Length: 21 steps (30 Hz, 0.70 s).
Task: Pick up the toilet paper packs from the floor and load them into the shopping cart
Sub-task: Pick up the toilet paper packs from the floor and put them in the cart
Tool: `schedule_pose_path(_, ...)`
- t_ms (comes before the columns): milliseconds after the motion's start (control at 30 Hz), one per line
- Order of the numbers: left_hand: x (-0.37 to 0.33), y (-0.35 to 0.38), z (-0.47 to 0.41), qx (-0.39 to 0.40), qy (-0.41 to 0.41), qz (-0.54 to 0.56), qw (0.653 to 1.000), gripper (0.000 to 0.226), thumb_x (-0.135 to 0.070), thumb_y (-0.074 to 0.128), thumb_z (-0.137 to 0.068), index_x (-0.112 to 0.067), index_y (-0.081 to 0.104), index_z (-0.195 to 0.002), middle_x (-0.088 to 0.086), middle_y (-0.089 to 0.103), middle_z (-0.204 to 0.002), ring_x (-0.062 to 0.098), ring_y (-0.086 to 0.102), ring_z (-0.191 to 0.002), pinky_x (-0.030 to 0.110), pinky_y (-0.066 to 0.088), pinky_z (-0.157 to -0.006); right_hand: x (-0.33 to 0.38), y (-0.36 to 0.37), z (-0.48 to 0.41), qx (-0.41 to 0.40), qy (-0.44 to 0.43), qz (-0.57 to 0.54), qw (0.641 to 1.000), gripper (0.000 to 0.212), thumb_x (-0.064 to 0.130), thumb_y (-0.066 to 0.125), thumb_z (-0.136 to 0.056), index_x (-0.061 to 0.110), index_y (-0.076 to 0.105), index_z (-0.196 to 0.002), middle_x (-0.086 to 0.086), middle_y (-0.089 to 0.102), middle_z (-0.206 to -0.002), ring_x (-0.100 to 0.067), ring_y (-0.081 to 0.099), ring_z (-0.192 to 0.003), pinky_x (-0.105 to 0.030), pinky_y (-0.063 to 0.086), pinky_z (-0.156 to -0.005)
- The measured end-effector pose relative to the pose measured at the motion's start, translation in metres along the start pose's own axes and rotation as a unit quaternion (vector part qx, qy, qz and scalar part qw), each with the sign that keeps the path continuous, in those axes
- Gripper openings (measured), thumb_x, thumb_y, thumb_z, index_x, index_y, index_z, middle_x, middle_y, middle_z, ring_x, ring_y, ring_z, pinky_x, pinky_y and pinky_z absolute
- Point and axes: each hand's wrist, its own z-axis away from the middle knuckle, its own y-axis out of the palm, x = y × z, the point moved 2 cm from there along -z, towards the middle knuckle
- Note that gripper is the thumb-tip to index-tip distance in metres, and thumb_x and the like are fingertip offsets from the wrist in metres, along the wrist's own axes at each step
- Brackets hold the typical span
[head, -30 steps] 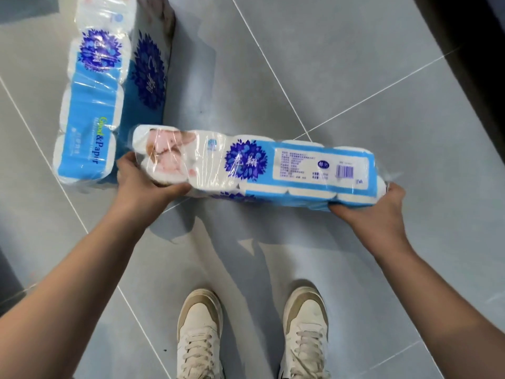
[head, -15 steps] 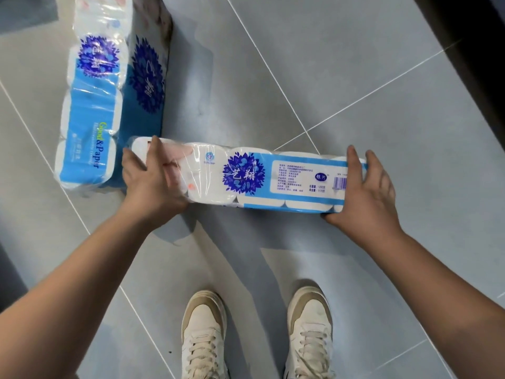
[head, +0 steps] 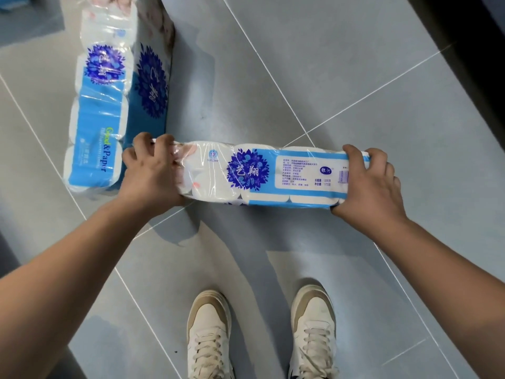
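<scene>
- The pack [head: 262, 175] lies crosswise between the hands, above the shoes [head: 262, 335]; whether it touches the floor [head: 314, 64] is unclear.
- Its far side and ends are hidden.
- Left hand [head: 151, 175] clamps its left end, right hand [head: 369, 184] its right end.
- Since before, the fingers have curled tighter over the top.
- A second pack [head: 109, 105], cut off at the top, stands left of it.

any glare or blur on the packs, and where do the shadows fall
Head view: sharp overall; white glare streaks on the wrap of the floor pack and near the left hand on the held pack; soft arm shadows on the tiles towards the shoes.
</scene>
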Motion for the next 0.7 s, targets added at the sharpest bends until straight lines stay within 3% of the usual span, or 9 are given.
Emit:
schedule_pose_path(167, -0.01, -0.046, 0.01, -0.039, 0.012, -0.001, 0.999, 0.103, -0.018, 0.085, -0.048, -0.013, 0.035, -0.138, 0.024, 0.032, -0.137, 0.049, 0.036, -0.119, 0.054, 0.031, -0.106, 0.005, -0.052, 0.01, -0.032, -0.005, -0.009, 0.999, 0.107, 0.028, 0.085, -0.063, 0.028, 0.027, -0.153, -0.014, 0.029, -0.145, -0.039, 0.04, -0.127, -0.047, 0.037, -0.104)
schedule_pose_path(300, -0.03, -0.107, 0.02, -0.063, 0.02, 0.013, 0.998, 0.107, -0.018, 0.087, -0.049, -0.019, 0.033, -0.141, 0.021, 0.03, -0.14, 0.048, 0.033, -0.124, 0.053, 0.03, -0.108, 0.012, -0.113, 0.022, -0.063, -0.012, -0.024, 0.998, 0.106, 0.03, 0.085, -0.061, 0.029, 0.03, -0.151, -0.013, 0.033, -0.143, -0.038, 0.041, -0.127, -0.048, 0.037, -0.104)
schedule_pose_path(467, -0.063, -0.215, 0.043, -0.117, 0.049, 0.022, 0.992, 0.112, -0.042, 0.083, -0.046, -0.018, 0.036, -0.145, 0.024, 0.033, -0.14, 0.046, 0.035, -0.129, 0.05, 0.027, -0.108, 0.02, -0.221, 0.048, -0.099, -0.024, -0.033, 0.994, 0.109, 0.032, 0.087, -0.058, 0.029, 0.031, -0.152, -0.014, 0.033, -0.144, -0.041, 0.041, -0.127, -0.052, 0.036, -0.109)
schedule_pose_path(600, -0.095, -0.316, 0.079, -0.145, 0.042, 0.035, 0.988, 0.116, -0.026, 0.093, -0.047, -0.02, 0.036, -0.148, 0.023, 0.031, -0.145, 0.041, 0.031, -0.133, 0.048, 0.024, -0.112, 0.03, -0.325, 0.084, -0.131, -0.046, -0.012, 0.99, 0.116, 0.036, 0.088, -0.055, 0.028, 0.03, -0.155, -0.02, 0.035, -0.142, -0.046, 0.041, -0.127, -0.055, 0.035, -0.11)
schedule_pose_path(700, -0.112, -0.394, 0.113, -0.147, 0.041, 0.041, 0.987, 0.119, -0.026, 0.092, -0.046, -0.028, 0.032, -0.149, 0.018, 0.029, -0.146, 0.039, 0.029, -0.136, 0.046, 0.024, -0.112, 0.04, -0.405, 0.121, -0.145, -0.057, -0.019, 0.988, 0.12, 0.042, 0.088, -0.055, 0.031, 0.027, -0.157, -0.022, 0.033, -0.145, -0.047, 0.038, -0.129, -0.055, 0.034, -0.112)
